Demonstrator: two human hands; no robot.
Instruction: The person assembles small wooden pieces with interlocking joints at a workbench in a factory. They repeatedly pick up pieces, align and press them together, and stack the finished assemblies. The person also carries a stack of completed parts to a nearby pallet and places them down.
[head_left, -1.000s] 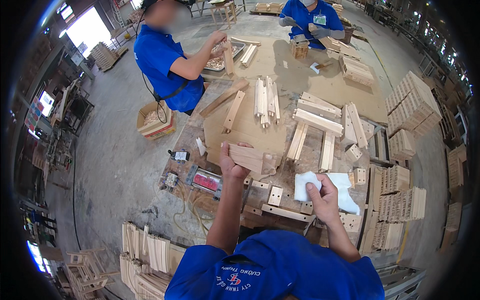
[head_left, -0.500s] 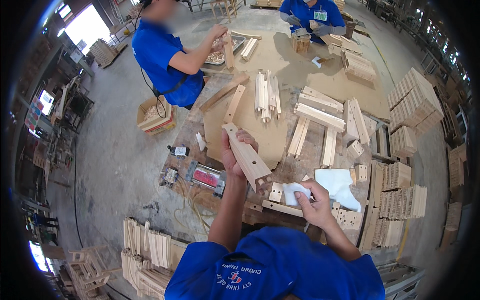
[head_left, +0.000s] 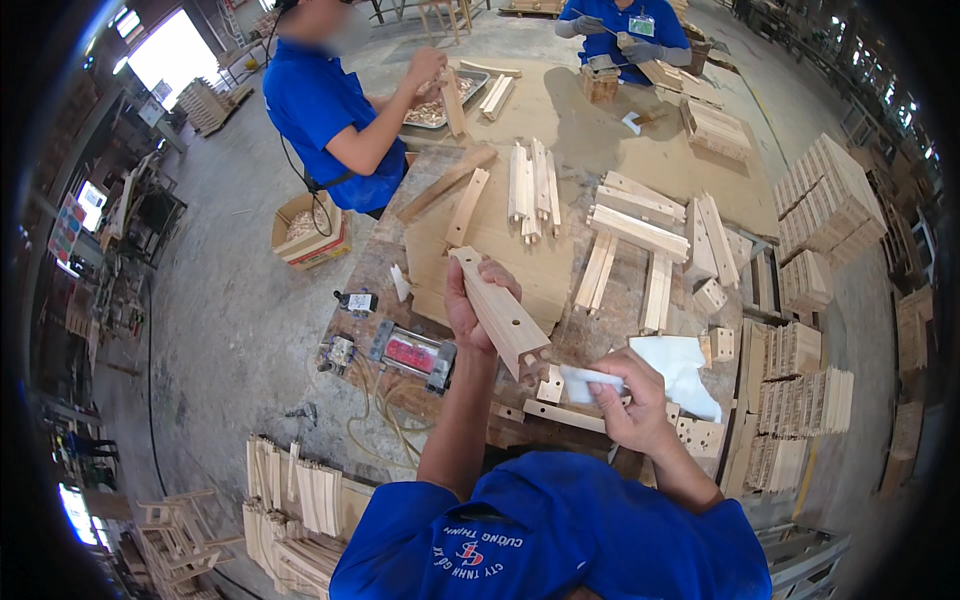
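My left hand [head_left: 472,312] is closed around a pale wooden block [head_left: 503,311], long and square-sided, with a dark hole in its upper face and dowel pegs at its near end. The block slants from upper left to lower right above the table. In my right hand [head_left: 633,402] a white foam-like pad [head_left: 583,385] is pinched between thumb and fingers, close to the block's pegged end but apart from it. Beneath the pad lie a drilled wooden strip [head_left: 563,416] and a small drilled block [head_left: 551,384]. A larger white sheet [head_left: 672,368] rests just beyond my right hand.
Wooden rails [head_left: 640,233] and bundled sticks [head_left: 533,190] lie across the table [head_left: 390,450]. A clamp-like metal device with a red cylinder [head_left: 412,354] stands left of my forearm. Two co-workers handle wood at the far side. Stacked wood [head_left: 830,205] stands at right.
My left hand has shifted the block slightly right. The white pad in my right hand has turned, now showing thinner, nearly edge-on. The far co-worker's hand has moved left.
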